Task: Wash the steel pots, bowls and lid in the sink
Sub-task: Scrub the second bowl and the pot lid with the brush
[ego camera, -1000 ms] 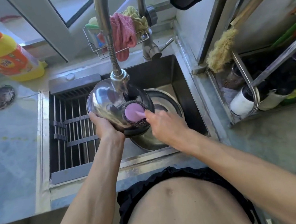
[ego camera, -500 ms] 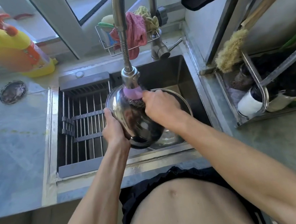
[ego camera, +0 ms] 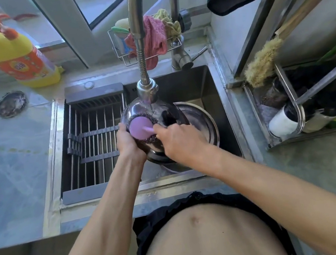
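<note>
**Scrubber back down inside the bowl**

The purple scrubber (ego camera: pixel 141 127) has dropped from the bowl's top edge to its inner wall. The right hand (ego camera: pixel 178 140) grips the scrubber's handle; the left hand (ego camera: pixel 126 141) clasps the tilted bowl (ego camera: pixel 167 114) under the running faucet (ego camera: pixel 147 91). Scrubbing looks midway; a pot (ego camera: pixel 203 120) waits below in the sink (ego camera: pixel 222 106), apparently unwashed.

Steel bowl (ego camera: pixel 167 114): shiny and round, tipped on edge over the sink (ego camera: pixel 188 78), directly under the tap head (ego camera: pixel 147 90), with water running onto it.
Scrubber (ego camera: pixel 140 126): purple handle on a dark wire pad, pressed against the bowl, below the tap head.
Second steel vessel (ego camera: pixel 202 117): wide-rimmed, lying in the sink basin below and right of the tap head; probably a pot or larger bowl, mostly hidden.
</note>
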`<state>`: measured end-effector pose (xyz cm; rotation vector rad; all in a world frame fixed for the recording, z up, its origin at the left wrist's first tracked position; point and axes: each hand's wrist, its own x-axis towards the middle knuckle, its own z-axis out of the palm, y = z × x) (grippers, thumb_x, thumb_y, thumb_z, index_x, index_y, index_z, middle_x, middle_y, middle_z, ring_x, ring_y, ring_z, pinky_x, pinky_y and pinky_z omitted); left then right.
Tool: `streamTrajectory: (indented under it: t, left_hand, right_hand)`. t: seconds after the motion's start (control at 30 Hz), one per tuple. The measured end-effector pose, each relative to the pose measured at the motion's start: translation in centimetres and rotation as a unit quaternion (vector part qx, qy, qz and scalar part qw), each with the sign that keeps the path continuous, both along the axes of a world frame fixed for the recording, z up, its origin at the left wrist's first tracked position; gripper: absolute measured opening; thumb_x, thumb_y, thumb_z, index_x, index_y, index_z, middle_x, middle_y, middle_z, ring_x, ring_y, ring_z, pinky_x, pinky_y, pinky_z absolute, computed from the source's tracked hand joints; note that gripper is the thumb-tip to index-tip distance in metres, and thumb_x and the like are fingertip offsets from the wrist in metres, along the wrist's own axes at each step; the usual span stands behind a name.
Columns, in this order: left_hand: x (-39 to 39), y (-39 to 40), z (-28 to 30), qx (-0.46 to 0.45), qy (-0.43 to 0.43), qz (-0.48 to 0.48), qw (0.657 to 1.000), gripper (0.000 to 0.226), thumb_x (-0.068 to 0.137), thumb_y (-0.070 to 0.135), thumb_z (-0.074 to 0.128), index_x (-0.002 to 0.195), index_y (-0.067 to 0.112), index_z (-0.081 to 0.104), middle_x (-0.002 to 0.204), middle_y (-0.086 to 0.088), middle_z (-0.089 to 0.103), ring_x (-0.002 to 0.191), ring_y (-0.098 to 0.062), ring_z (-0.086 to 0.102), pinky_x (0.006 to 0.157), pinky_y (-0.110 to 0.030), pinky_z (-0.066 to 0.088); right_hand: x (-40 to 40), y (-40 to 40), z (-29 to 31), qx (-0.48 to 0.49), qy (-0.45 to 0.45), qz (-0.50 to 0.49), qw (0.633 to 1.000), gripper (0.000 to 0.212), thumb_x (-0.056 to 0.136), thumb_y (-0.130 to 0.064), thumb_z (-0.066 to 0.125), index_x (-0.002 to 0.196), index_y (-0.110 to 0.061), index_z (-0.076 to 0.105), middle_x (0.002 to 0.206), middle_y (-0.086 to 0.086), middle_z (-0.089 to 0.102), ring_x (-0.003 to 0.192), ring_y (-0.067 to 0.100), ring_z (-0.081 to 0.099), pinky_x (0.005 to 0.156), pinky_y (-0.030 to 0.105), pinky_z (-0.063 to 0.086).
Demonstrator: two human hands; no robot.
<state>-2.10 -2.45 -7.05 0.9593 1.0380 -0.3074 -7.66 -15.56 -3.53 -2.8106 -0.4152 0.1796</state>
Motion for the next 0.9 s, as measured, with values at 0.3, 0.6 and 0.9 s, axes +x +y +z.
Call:
streamTrajectory:
  t: [0.3, 0.6, 0.9]
  left_hand:
    - [-0.2, -0.2, 0.7, -0.037, 0.035, 0.110, 0.993, 0.048, 0.095, 0.057, 0.052, 0.113, 0.018, 0.073, 0.106, -0.013, 0.075, 0.097, -0.036, 0.071, 0.085, -0.049, 0.061]
    - [-0.6, -1.4, 1.6, -0.084, 0.004, 0.109, 0.991, 0.046, 0.098, 0.054, 0.050, 0.115, 0.017, 0.072, 0.094, -0.014, 0.071, 0.084, -0.038, 0.067, 0.055, -0.046, 0.054]
    - [-0.7, -1.1, 1.2, -0.052, -0.001, 0.057, 0.997, 0.047, 0.098, 0.056, 0.052, 0.105, 0.017, 0.076, 0.084, -0.011, 0.079, 0.087, -0.033, 0.073, 0.084, -0.048, 0.060]
  right_hand:
    - [-2.3, -2.7, -1.4, 0.020, -0.012, -0.015, 1.000, 0.047, 0.099, -0.015, 0.040, 0.143, -0.031, 0.044, 0.087, 0.013, 0.069, 0.077, 0.037, 0.068, 0.055, 0.036, 0.037]
    - [-4.4, -4.7, -2.1, 0.073, -0.039, -0.110, 0.990, 0.046, 0.100, -0.011, 0.039, 0.142, -0.028, 0.047, 0.079, 0.011, 0.066, 0.065, 0.030, 0.061, 0.052, 0.034, 0.036]
    - [-4.6, -6.0, -3.1, 0.149, -0.012, -0.206, 0.967, 0.043, 0.103, -0.015, 0.041, 0.142, -0.029, 0.051, 0.089, 0.010, 0.072, 0.069, 0.029, 0.064, 0.054, 0.030, 0.040]
